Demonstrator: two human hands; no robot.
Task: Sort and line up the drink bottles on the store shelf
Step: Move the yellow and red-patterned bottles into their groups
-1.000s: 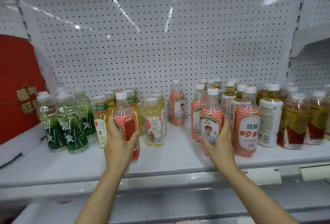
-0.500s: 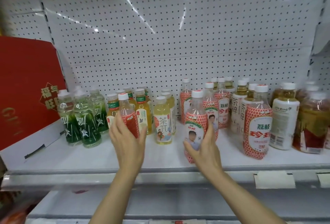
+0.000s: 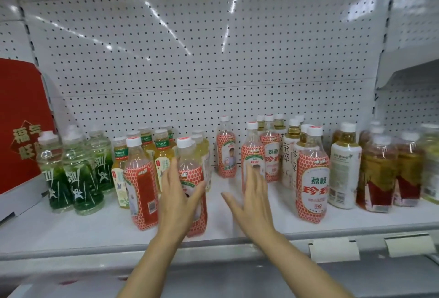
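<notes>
Two red-patterned lychee drink bottles stand side by side near the shelf's (image 3: 71, 229) front edge: one (image 3: 140, 186) on the left, the other (image 3: 192, 169) just right of it. My left hand (image 3: 177, 200) is between them, fingers straight, its thumb lying across the front of the right-hand bottle. My right hand (image 3: 253, 200) is spread and empty in the gap, in front of another lychee bottle (image 3: 253, 153). More lychee bottles stand at the back (image 3: 226, 153) and at the right front (image 3: 312, 179).
Green-labelled clear bottles (image 3: 78, 179) stand at the left, with yellow tea bottles (image 3: 164, 155) behind the front pair. White tea bottles (image 3: 291, 155), a white-labelled bottle (image 3: 345, 169) and amber bottles (image 3: 377, 174) fill the right. A red box (image 3: 19, 131) leans at the far left.
Both hands carried a lychee bottle leftward and set it down at the front. My right hand has let go and drawn back to the right; my left hand shifted onto the second bottle.
</notes>
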